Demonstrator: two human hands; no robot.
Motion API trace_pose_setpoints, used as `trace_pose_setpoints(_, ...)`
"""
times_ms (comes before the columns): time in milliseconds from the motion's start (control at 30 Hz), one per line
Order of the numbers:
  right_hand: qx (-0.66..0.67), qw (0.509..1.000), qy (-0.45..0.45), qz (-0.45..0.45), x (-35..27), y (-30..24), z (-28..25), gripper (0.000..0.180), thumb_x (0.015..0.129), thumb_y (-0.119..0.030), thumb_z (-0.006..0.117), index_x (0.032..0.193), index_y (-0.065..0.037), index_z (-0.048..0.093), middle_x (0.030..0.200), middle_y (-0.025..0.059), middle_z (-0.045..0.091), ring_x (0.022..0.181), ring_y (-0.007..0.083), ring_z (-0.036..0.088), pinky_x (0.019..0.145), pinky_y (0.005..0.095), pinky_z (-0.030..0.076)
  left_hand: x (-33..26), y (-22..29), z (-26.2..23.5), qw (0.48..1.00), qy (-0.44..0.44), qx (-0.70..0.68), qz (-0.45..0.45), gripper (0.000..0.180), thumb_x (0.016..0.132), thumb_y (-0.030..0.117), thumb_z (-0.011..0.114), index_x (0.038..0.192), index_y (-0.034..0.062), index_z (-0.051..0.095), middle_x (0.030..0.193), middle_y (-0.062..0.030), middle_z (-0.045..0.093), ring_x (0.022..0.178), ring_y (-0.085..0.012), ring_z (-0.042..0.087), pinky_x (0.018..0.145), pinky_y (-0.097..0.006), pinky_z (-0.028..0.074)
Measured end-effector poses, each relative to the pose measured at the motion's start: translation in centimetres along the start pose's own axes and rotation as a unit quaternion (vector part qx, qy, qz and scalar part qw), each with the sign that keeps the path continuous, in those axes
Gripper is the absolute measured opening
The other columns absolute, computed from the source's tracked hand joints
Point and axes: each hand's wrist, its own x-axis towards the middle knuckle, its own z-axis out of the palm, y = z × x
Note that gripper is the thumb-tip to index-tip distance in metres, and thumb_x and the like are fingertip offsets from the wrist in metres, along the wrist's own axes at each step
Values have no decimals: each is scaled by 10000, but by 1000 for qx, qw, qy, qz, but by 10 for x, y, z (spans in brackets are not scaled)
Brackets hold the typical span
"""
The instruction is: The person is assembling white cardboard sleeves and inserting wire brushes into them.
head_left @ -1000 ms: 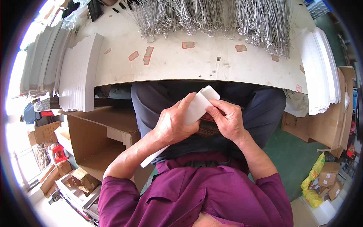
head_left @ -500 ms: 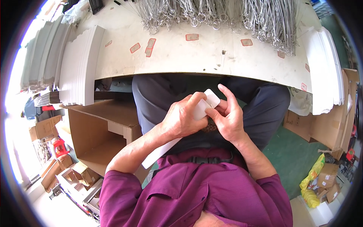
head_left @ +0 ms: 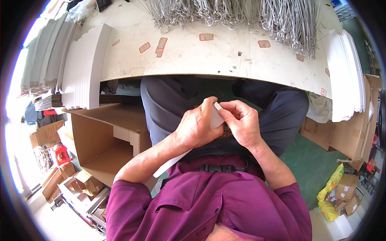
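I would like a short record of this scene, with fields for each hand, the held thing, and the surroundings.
left hand: wrapped around a white card strip, over the lap
right hand: fingertips pinch the strip's upper end
strip: long, white, lower end shows under the left forearm
table: white, taped patches, bundles of metal wire hooks along its far edge
left side: stacks of white sheets, open cardboard box
right side: more white sheets

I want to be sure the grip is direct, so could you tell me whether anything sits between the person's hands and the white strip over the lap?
Nothing visible does. The left hand wraps the white strip directly, and the right hand pinches its upper end with bare fingertips. The table lies beyond both hands.
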Motion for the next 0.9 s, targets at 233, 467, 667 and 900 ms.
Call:
trace_pose_setpoints(233,-16,1000,12,13,2,0,-3,121,984,-90,757,995,23,714,837,51,757,707,52,674,619,225,546,-10,-3,-2,998,-9,63,-1,452,773,160,790,1112,-17,547,882,-227,697,791,-442,724,692,-510,612)
trace_pose_setpoints(467,44,997,4,66,3,-8,-8,133,987,-112,759,920,-9,709,737,19,708,552,26,576,490,210,429,-6,-7,-11,996,-15,65,55,477,738,138,790,1127,-23,567,885,-213,687,836,-398,725,694,-491,615)
trace_pose_setpoints(667,32,998,14,44,-2,-5,-5,144,1004,-131,739,920,-18,714,754,37,715,555,49,611,478,203,461,-5,-14,-12,996,-23,45,76,531,749,171,810,1181,-35,579,947,-234,715,845,-410,734,722,-485,620)
trace_pose_setpoints(900,-153,972,52,-170,-10,10,2,157,1020,-117,710,1020,40,718,755,74,729,651,88,678,597,261,545,1,-12,-19,997,-35,-1,62,579,753,213,865,1201,-43,602,991,-251,725,885,-427,738,749,-486,619)
